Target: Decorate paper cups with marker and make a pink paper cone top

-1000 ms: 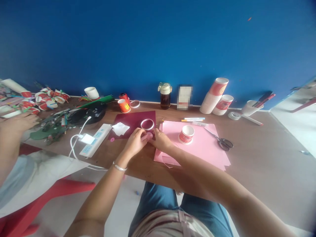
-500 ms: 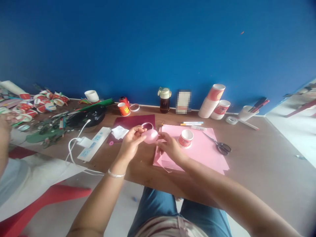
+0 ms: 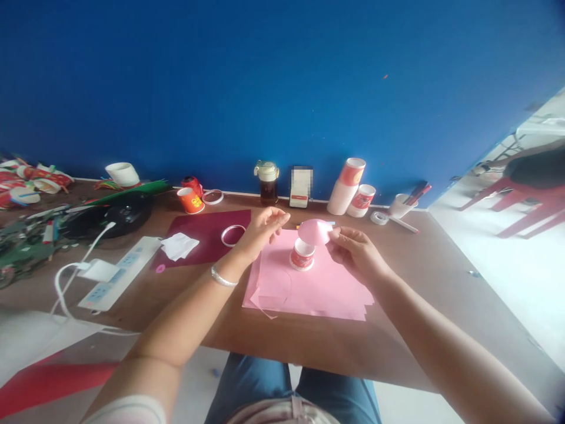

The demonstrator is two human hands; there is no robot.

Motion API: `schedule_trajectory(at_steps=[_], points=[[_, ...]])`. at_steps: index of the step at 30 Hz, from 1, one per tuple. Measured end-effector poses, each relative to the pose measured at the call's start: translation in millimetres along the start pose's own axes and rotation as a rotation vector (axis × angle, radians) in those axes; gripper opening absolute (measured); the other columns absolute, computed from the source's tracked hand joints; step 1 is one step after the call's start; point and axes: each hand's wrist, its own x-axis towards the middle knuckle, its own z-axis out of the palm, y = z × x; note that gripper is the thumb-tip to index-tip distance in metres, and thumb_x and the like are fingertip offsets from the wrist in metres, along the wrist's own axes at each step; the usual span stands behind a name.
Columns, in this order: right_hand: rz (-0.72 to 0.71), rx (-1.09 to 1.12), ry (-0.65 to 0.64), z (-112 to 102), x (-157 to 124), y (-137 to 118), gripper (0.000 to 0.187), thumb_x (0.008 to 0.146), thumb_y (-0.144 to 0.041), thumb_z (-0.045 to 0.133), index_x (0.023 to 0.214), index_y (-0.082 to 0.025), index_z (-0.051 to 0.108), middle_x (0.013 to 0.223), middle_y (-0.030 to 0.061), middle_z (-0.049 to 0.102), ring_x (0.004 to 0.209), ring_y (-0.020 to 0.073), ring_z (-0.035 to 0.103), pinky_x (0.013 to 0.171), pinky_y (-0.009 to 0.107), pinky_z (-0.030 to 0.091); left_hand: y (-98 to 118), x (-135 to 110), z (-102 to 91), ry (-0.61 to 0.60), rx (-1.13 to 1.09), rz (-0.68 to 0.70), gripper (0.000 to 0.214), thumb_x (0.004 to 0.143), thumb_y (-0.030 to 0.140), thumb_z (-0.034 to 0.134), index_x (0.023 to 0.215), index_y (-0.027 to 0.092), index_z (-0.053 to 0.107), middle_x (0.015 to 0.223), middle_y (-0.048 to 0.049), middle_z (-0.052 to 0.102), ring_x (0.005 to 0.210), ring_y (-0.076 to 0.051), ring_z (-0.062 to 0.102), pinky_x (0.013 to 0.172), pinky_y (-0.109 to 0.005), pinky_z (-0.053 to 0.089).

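My right hand pinches a pink paper cone by its right edge, holding it just above a short red-and-white paper cup. Whether cone and cup touch, I cannot tell. The cup stands upright on a stack of pink paper sheets. To the left of the cone, my left hand is in the air, fingers partly stretched and apart, with nothing in it. A white ring lies on the dark red sheet beside that hand. The scissors are hidden behind my right hand.
Along the blue wall stand an orange cup, a lidded bottle of dark liquid, a phone, stacked paper cups and a pen cup. White tape lies nearby. A power strip with cables sits left.
The left hand has let go of the pink cone. My right hand has carried it over the short cup. The view has turned to the right.
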Motion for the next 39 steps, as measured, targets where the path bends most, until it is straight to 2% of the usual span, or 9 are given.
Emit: schedule_trajectory(at_steps=[3, 7, 12, 16, 18, 23, 26, 32, 39], points=[[0.050, 0.010, -0.016, -11.7, 5.5, 13.4, 0.041, 0.074, -0.052, 0.084, 0.067, -0.018, 0.061, 0.061, -0.0013, 0.056, 0.051, 0.0080, 0.038, 0.048, 0.024, 0.023, -14.1, 9.5, 2.4, -0.121, 0.082, -0.098, 0.046, 0.085, 0.064, 0.065, 0.085, 0.019, 0.062, 0.056, 0.0057, 0.042, 0.048, -0.007, 0.035, 0.045, -0.021, 0.022], [0.082, 0.033, -0.049, -16.6, 14.7, 30.1, 0.044, 0.073, -0.051, 0.085, 0.064, -0.018, 0.058, 0.055, -0.0048, 0.048, 0.049, 0.0070, 0.035, 0.048, 0.024, 0.021, -29.3, 16.7, 1.1, -0.188, 0.155, -0.135, 0.049, 0.085, 0.066, 0.063, 0.074, 0.018, 0.063, 0.050, 0.0069, 0.033, 0.045, -0.007, 0.029, 0.048, -0.023, 0.019], [0.048, 0.056, -0.057, -24.9, 21.5, 41.1, 0.040, 0.076, -0.048, 0.085, 0.065, -0.018, 0.060, 0.054, -0.0058, 0.045, 0.049, 0.0070, 0.035, 0.048, 0.024, 0.021, -37.4, 17.8, -5.8, -0.251, 0.168, -0.168, 0.050, 0.084, 0.064, 0.066, 0.071, 0.016, 0.068, 0.050, 0.0066, 0.031, 0.048, -0.007, 0.028, 0.050, -0.024, 0.019], [0.039, 0.069, -0.062, -31.3, 21.4, 47.1, 0.035, 0.079, -0.044, 0.084, 0.068, -0.019, 0.062, 0.055, -0.0054, 0.047, 0.049, 0.0070, 0.037, 0.049, 0.025, 0.022, -35.4, 13.3, -9.0, -0.343, 0.081, -0.194, 0.046, 0.087, 0.058, 0.067, 0.079, 0.013, 0.076, 0.054, 0.0052, 0.035, 0.050, -0.006, 0.029, 0.050, -0.025, 0.018], [0.043, 0.058, -0.084, -32.9, 20.2, 49.0, 0.033, 0.081, -0.043, 0.083, 0.069, -0.019, 0.063, 0.055, -0.0052, 0.047, 0.050, 0.0074, 0.037, 0.050, 0.026, 0.023, -34.5, 11.4, -7.6, -0.355, 0.035, -0.230, 0.045, 0.085, 0.057, 0.070, 0.081, 0.013, 0.077, 0.054, 0.0055, 0.034, 0.049, -0.006, 0.027, 0.049, -0.025, 0.016], [0.022, -0.025, -0.138, -35.1, 17.5, 50.8, 0.030, 0.084, -0.044, 0.079, 0.073, -0.020, 0.067, 0.056, -0.0043, 0.048, 0.053, 0.0085, 0.038, 0.052, 0.026, 0.024, -34.6, 8.5, 0.5, -0.342, -0.074, -0.286, 0.042, 0.074, 0.051, 0.082, 0.065, 0.013, 0.067, 0.053, 0.0073, 0.031, 0.048, -0.004, 0.023, 0.048, -0.025, 0.011], [0.030, -0.035, -0.130, -35.4, 17.3, 51.1, 0.030, 0.083, -0.045, 0.080, 0.074, -0.020, 0.067, 0.056, -0.0043, 0.048, 0.053, 0.0088, 0.037, 0.052, 0.027, 0.023, -34.6, 7.5, 4.0, -0.339, -0.130, -0.290, 0.040, 0.070, 0.048, 0.086, 0.066, 0.013, 0.066, 0.052, 0.0077, 0.033, 0.047, -0.003, 0.023, 0.047, -0.024, 0.012], [0.048, -0.001, -0.054, -32.0, 19.1, 53.0, 0.035, 0.081, -0.046, 0.081, 0.070, -0.020, 0.062, 0.054, -0.0055, 0.045, 0.052, 0.0086, 0.036, 0.051, 0.027, 0.021, -36.8, 9.6, 6.0, -0.303, -0.146, -0.295, 0.041, 0.069, 0.045, 0.087, 0.063, 0.015, 0.060, 0.051, 0.0077, 0.033, 0.046, -0.003, 0.025, 0.046, -0.023, 0.012], [0.065, -0.045, -0.065, -33.3, 20.6, 61.1, 0.037, 0.083, -0.046, 0.079, 0.067, -0.019, 0.060, 0.052, -0.0053, 0.047, 0.051, 0.0083, 0.036, 0.051, 0.027, 0.023, -45.9, 15.4, -2.8, -0.349, -0.161, -0.392, 0.036, 0.069, 0.042, 0.087, 0.070, 0.015, 0.064, 0.054, 0.0082, 0.033, 0.047, -0.003, 0.023, 0.046, -0.022, 0.010]])
